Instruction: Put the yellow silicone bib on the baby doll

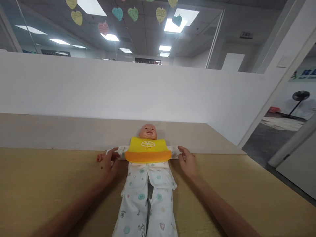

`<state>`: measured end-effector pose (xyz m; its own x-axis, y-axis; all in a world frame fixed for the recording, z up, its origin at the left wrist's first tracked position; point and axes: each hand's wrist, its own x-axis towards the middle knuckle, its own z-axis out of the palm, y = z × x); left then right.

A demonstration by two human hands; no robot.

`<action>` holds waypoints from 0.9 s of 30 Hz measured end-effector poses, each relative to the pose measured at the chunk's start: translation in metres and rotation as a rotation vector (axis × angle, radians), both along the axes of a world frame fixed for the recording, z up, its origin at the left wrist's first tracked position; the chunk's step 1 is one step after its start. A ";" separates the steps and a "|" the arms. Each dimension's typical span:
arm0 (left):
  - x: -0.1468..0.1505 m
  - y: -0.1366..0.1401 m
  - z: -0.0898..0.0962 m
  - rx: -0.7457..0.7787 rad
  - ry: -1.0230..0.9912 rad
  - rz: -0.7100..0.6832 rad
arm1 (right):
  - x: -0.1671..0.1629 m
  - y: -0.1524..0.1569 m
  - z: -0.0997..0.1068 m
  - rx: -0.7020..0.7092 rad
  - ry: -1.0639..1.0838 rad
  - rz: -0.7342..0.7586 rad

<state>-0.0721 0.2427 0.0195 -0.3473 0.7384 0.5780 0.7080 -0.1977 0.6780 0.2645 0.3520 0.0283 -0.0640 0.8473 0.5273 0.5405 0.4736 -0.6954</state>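
Observation:
A baby doll [148,131] lies on its back on the table, head away from me and arms spread wide. It wears white printed clothes [160,197] and a yellow bib [158,146] with an orange pocket along the lower edge. My left hand [110,163] is closed round the cuff of the sleeve on the left, and the doll's small hand pokes out beyond it. On the opposite side, my right hand [188,163] has thumb and fingers round the other sleeve's end, mostly hiding that doll hand. The doll's feet are outside the view.
The wooden table [61,191] meets a paler board [61,131] at the back, against a white wall [123,89]. Heart-shaped notes [133,14] stick to the glass above. To the right, a doorway shows a black fan [300,95] on the floor beyond.

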 end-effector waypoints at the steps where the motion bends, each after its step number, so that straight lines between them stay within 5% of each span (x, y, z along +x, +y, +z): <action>1: -0.002 0.007 0.007 -0.020 -0.090 0.022 | -0.001 0.005 0.005 -0.092 0.100 0.017; 8: -0.009 0.086 0.072 -0.298 -0.588 -0.194 | -0.044 0.054 0.043 -0.716 0.664 0.140; 13: 0.000 0.135 0.063 -0.602 -0.849 -0.327 | -0.081 0.080 0.049 -1.008 0.780 0.224; 19: 0.013 0.165 0.046 -0.695 -1.103 -0.449 | -0.099 0.105 0.039 -1.147 0.760 0.274; 27: 0.015 0.161 0.039 -0.637 -1.234 -0.504 | -0.101 0.109 0.026 -1.034 0.820 0.340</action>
<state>-0.0567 0.4041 0.0587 -0.0027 0.9382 -0.3461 -0.4195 0.3131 0.8521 0.1631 0.4606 0.0541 -0.3252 0.8804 -0.3452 -0.2340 -0.4286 -0.8727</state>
